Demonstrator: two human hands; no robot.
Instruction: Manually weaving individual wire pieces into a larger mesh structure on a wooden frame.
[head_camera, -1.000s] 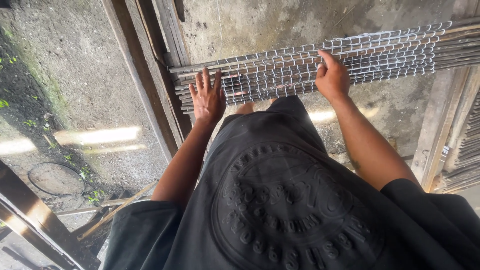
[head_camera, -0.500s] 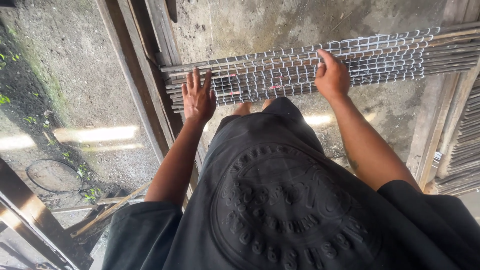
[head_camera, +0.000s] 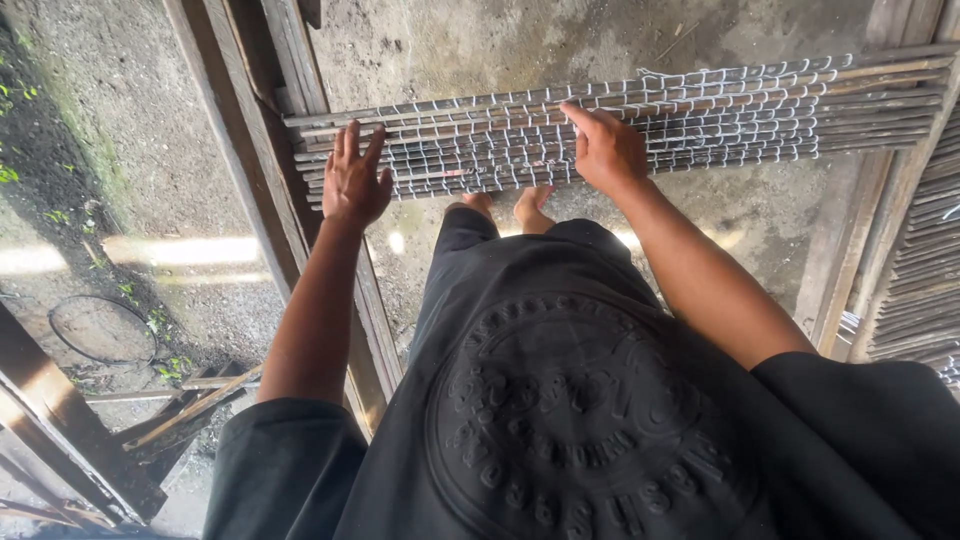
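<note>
— While the left hand (head_camera: 355, 182) lies flat with fingers spread on the near-left end of the lashed slat mat (head_camera: 560, 135), how much of the binding looks finished?

— Starting at that left end, the dark slats stick out bare past the first row of white cord (head_camera: 700, 110), so the ends there are unbound. From just right of that hand, the cord loops run in close rows across the middle.

— And the right hand (head_camera: 608, 150)?

— It rests on top of the mat near the middle, fingers curled loosely over the slats, the index finger stretched toward the far edge. It presses rather than grips; I cannot tell whether it pinches any cord.

— Further right?

— The white loops carry on well past that hand and stop short of the right end, where bare slats reach a wooden frame (head_camera: 850, 260). I judge the weave largely done, with only the ends left loose.

— Where does the mat sit?

— Across the wooden beams (head_camera: 240, 120), above the concrete floor (head_camera: 480, 40), with the person's bare feet (head_camera: 510, 205) below its near edge.
</note>
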